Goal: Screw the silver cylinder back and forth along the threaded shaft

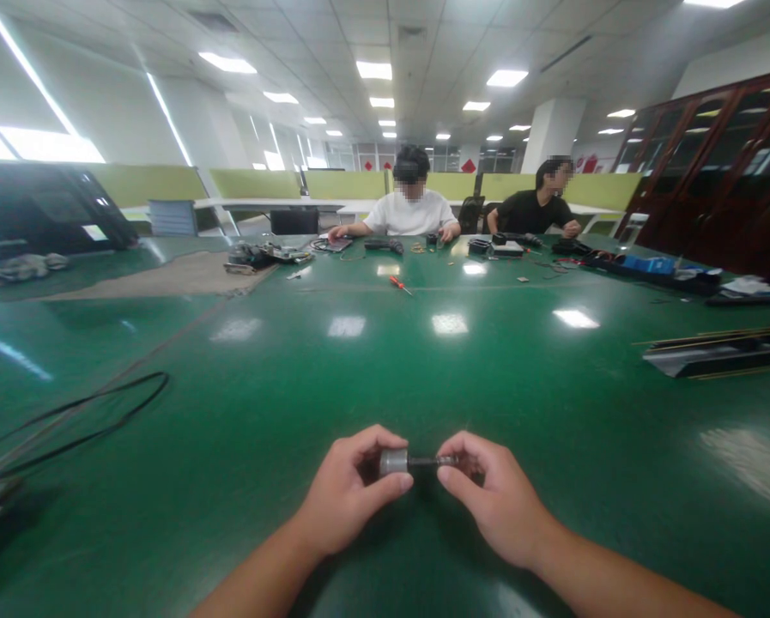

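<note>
Low over the near edge of a large green table [385, 369], both my hands meet on one small part. My left hand [346, 498] is closed round a short grey metal cylinder [394, 461], thumb under it and forefinger over it. A thin dark shaft [428, 462] sticks out of the cylinder to the right. My right hand [494, 502] pinches the far end of that shaft between thumb and fingertips. What lies inside the right fingers is hidden.
A black cable [101, 412] loops at the left. Long dark strips [719, 352] lie at the right edge. A red screwdriver [399, 284] lies mid-table. Two people [414, 215] sit at the far side among tools and parts. A dark case [43, 210] stands far left.
</note>
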{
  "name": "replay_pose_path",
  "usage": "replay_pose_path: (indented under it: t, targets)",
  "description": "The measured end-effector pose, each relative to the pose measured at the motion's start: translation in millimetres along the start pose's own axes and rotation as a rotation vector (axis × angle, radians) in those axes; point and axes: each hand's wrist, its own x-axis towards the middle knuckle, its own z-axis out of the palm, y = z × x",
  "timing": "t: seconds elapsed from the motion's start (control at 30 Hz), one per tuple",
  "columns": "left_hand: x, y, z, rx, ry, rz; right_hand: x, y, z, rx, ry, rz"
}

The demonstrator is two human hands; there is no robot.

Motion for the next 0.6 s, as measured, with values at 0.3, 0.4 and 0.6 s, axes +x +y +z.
replay_pose_path:
  t: [0.3, 0.4, 0.6]
  targets:
    - [-0.8, 1.7, 0.0, -0.007, -0.001, -0.012, -0.1, 1.3, 0.0, 0.02, -0.012, -0.002]
    - [-0.6, 2.1, 0.2, -0.012, 0.0, -0.019, 0.7, 1.2, -0.2, 0.014, -0.01, -0.004]
    - [-0.6, 2.6, 0.0, -0.016, -0.004, -0.028, 1.6, 1.5, -0.5, 0.025, -0.015, -0.003]
